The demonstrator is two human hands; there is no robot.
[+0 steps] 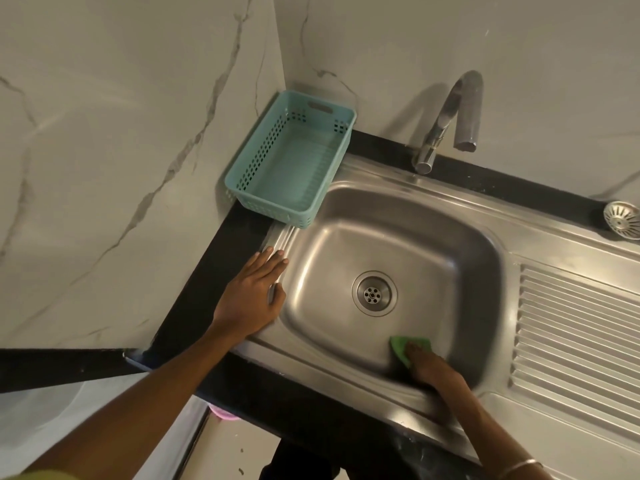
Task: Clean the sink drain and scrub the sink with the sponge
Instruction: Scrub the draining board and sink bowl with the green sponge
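Low on the near wall of the sink, right hand pressed the green sponge, fingers curled on it. Left hand lay flat, fingers straight, on the rim. Advice: firm overlapping strokes toward the drain.

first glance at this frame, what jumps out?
The green sponge stands out: the right hand presses it against the near right wall of the steel sink, short of the drain. The left hand lies flat on the sink's left rim. A teal basket sits in the corner behind it, and the strainer lies out on the far right ledge.
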